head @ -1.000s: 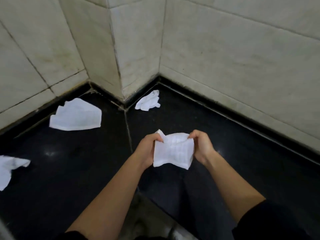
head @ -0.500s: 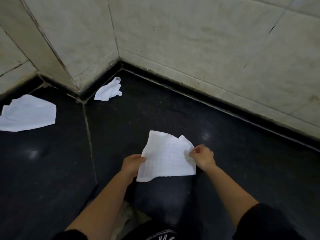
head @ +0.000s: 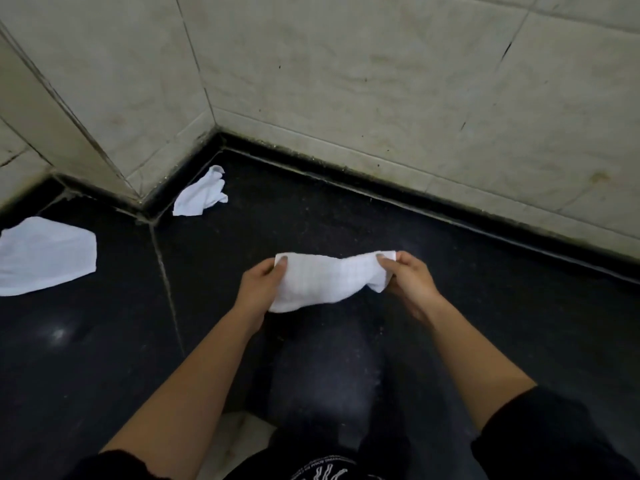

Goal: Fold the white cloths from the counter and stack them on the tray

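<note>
Three white cloths are in view. The held cloth (head: pixel 325 282) is stretched between both hands over the middle of the black counter (head: pixel 485 323). It sags in the centre, and its lower edge bunches toward the left side. Whether it touches the counter surface cannot be told.

The left hand (head: pixel 259 289) pinches the cloth's upper left corner, thumb on top and fingers curled beneath. The right hand (head: pixel 408 278) pinches the upper right corner in the same manner, with a fold of fabric gathered against its palm. Both forearms are bare and both upper arms are in black sleeves (head: pixel 554 438).

The crumpled cloth (head: pixel 201 195) lies on the counter, well apart from the hands, in the far corner just beside the base of the tiled wall (head: pixel 346 81). The spread cloth (head: pixel 45 254) lies mostly flat at the left edge of the view, also on the counter and partly cut off by the frame. A pale seam (head: pixel 166 278) runs across the counter between the spread cloth and the hands.
</note>
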The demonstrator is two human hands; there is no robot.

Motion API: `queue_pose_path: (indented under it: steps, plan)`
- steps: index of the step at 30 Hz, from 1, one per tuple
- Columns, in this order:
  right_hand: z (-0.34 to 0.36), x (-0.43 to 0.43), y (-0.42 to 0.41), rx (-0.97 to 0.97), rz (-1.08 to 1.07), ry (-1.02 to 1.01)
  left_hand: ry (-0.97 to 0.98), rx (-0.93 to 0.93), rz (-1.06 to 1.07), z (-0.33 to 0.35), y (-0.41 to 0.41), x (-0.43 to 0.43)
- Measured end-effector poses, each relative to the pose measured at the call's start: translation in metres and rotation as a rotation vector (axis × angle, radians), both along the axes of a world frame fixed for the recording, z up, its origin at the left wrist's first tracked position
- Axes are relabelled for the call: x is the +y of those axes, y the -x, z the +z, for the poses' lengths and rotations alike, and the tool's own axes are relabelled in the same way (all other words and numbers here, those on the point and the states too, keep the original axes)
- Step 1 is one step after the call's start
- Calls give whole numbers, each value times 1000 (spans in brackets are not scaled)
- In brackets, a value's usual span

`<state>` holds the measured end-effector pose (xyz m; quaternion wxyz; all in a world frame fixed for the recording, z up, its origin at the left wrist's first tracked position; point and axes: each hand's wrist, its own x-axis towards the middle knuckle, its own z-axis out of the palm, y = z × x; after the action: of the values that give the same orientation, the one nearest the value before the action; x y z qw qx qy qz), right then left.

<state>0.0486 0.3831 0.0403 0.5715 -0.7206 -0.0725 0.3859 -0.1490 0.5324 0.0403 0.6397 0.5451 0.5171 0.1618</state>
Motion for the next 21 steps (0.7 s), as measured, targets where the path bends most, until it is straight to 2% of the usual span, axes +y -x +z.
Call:
queue_pose_path:
  steps: [3, 5, 7, 11, 13, 16, 21]
  plan:
    - [29, -3, -6, 56, -9, -157, 33, -206, -55, 25, 3, 6]
    - [32, -11, -5, 59, 25, -153, 90, -262, -93, 26, 11, 6]
    - [19, -20, 1, 45, 54, -59, 148, -212, -106, 15, 20, 2]
    - [-23, -42, 18, 108, 112, 265, 231, 104, -165, -19, 40, -15]
    - [-34, -53, 25, 133, 148, 362, 260, 150, -197, -30, 49, -19]
    - [-36, -65, 27, 172, 171, 365, 343, 155, -265, -33, 56, -22]
    - [-27, -71, 17, 429, 158, 288, 555, 133, -264, -29, 58, -13]
